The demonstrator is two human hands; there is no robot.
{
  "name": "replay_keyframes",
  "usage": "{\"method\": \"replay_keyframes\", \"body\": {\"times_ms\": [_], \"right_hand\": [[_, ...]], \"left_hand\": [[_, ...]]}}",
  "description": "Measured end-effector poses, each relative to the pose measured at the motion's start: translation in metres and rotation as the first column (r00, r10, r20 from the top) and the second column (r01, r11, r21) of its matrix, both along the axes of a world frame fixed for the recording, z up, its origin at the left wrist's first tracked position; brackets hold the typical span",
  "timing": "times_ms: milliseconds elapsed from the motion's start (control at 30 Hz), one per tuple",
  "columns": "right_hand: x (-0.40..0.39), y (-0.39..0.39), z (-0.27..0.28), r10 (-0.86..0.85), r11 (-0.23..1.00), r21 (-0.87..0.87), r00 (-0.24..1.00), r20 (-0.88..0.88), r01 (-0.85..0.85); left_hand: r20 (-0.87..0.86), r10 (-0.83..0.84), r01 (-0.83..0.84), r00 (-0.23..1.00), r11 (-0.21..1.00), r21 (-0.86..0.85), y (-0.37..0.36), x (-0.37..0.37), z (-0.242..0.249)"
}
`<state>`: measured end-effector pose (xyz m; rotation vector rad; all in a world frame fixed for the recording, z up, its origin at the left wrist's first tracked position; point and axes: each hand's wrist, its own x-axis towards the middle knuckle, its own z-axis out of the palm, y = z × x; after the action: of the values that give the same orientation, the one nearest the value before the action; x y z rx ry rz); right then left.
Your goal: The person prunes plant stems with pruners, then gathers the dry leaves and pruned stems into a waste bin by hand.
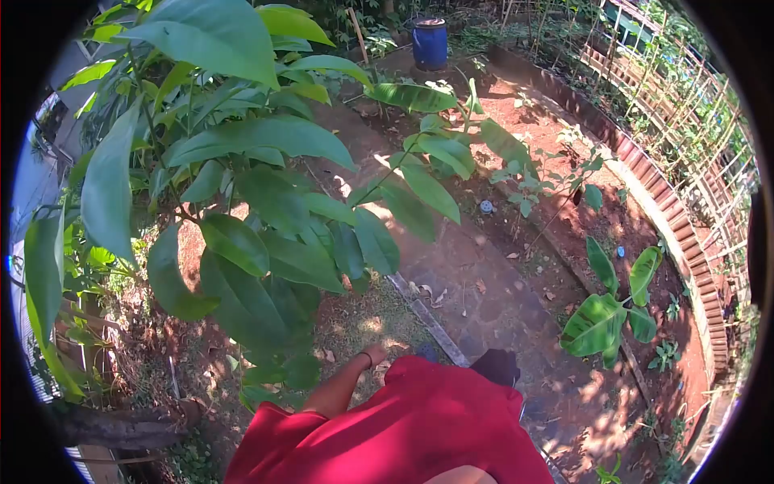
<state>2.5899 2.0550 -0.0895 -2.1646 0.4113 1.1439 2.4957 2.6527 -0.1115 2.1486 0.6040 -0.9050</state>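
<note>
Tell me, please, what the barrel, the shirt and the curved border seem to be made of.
The barrel looks like smooth blue plastic, from its even colour. The shirt seems matte red cloth, with soft folds. The curved border may be dull brown clay or concrete, judging by its ribs.

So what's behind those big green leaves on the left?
Below the leaves, sun-dappled ground shows, with the person's left hand in front of it; a paved path shows past their right edge. Whatever lies directly behind the thickest part is covered.
</note>
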Motion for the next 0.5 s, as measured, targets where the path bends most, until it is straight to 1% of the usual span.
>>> {"method": "replay_keyframes", "body": {"times_ms": [33, 67, 100, 167, 200, 233, 267, 300, 333, 367, 400, 467, 500], "right_hand": [[0.016, 0.009, 0.002, -0.036, 0.999, 0.023, 0.999, -0.010, 0.036], [0.032, 0.015, 0.005, -0.075, 0.996, 0.051, 0.997, -0.023, 0.076], [0.052, 0.023, 0.011, -0.121, 0.989, 0.080, 0.992, -0.045, 0.124], [0.092, 0.032, 0.016, -0.209, 0.966, 0.139, 0.974, -0.084, 0.219], [0.114, 0.040, 0.018, -0.231, 0.958, 0.155, 0.970, -0.081, 0.241], [0.138, 0.050, 0.019, -0.237, 0.958, 0.152, 0.970, -0.059, 0.243], [0.158, 0.060, 0.017, -0.189, 0.977, 0.102, 0.982, 0.009, 0.187], [0.178, 0.071, 0.016, -0.138, 0.990, 0.042, 0.988, 0.074, 0.135], [0.206, 0.079, 0.006, -0.149, 0.984, 0.096, 0.989, -0.006, 0.149], [0.238, 0.086, -0.002, -0.154, 0.975, 0.147, 0.985, -0.082, 0.165], [0.268, 0.094, -0.003, -0.128, 0.979, 0.152, 0.989, -0.076, 0.138], [0.326, 0.111, -0.005, -0.179, 0.968, 0.155, 0.976, -0.127, 0.197], [0.360, 0.106, -0.029, -0.148, 0.973, 0.156, 0.981, -0.128, 0.167]], "left_hand": [[0.113, 0.168, -0.173, 0.979, 0.984, 0.037, 0.012, 0.032, 0.010], [0.134, 0.204, -0.204, 0.970, 0.979, -0.016, 0.030, 0.067, 0.021], [0.037, 0.438, -0.428, 0.898, 0.890, -0.156, 0.038, 0.100, 0.057], [0.288, 0.466, -0.455, 0.837, 0.884, -0.109, 0.060, 0.141, 0.045], [0.286, 0.478, -0.468, 0.830, 0.877, -0.108, 0.065, 0.158, 0.054], [0.264, 0.482, -0.478, 0.835, 0.874, -0.085, 0.066, 0.177, 0.071], [0.236, 0.489, -0.489, 0.840, 0.870, -0.061, 0.067, 0.188, 0.080], [0.233, 0.505, -0.507, 0.831, 0.860, -0.057, 0.067, 0.192, 0.072], [0.138, 0.630, -0.582, 0.764, 0.766, -0.274, 0.064, 0.193, 0.054], [0.022, 0.724, -0.632, 0.689, 0.615, -0.471, 0.059, 0.199, 0.041], [0.029, 0.742, -0.645, 0.670, 0.601, -0.473, 0.055, 0.207, 0.035], [-0.177, 0.816, -0.785, 0.550, 0.432, -0.444, 0.049, 0.217, 0.025], [-0.176, 0.833, -0.798, 0.524, 0.408, -0.443, 0.045, 0.219, 0.011]]}}
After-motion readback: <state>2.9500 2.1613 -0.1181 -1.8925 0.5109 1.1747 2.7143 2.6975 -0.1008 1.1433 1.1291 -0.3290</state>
